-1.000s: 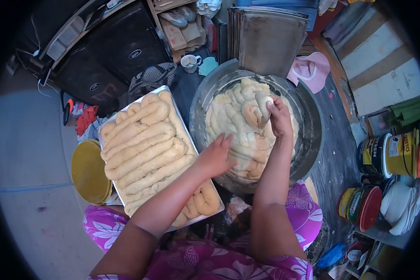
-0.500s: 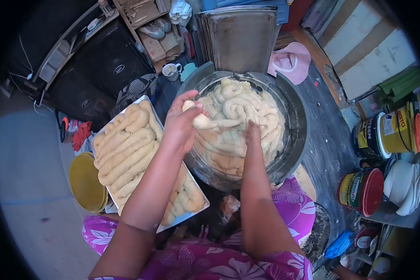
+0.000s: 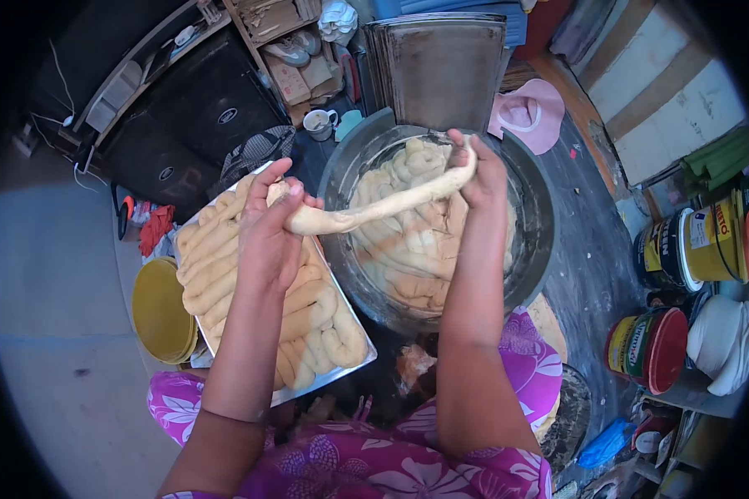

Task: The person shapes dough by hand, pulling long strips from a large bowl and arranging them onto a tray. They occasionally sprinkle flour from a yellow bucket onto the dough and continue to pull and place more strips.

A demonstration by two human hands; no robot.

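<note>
A long rope of dough (image 3: 391, 206) hangs stretched between my two hands. My left hand (image 3: 273, 229) grips its thicker left end, above the right part of a white-rimmed tray (image 3: 341, 376) lined with folded dough ropes (image 3: 225, 249). My right hand (image 3: 478, 170) holds the thinner right end, which curves up and over the fingers, above the right side of a large dark basin (image 3: 534, 249). Coiled, floury dough (image 3: 408, 249) lies in the basin beneath the rope.
Stacked dark metal trays (image 3: 445, 75) stand behind the basin, beside a pink hat (image 3: 528, 116). A mug (image 3: 318, 125) is at the back. A yellow lid (image 3: 162, 312) lies left of the tray; paint buckets (image 3: 653, 349) stand at the right.
My left hand has moved left with its end of the dough. My right hand has risen from the basin and moved right and up, lifting the rope clear of the pile.
</note>
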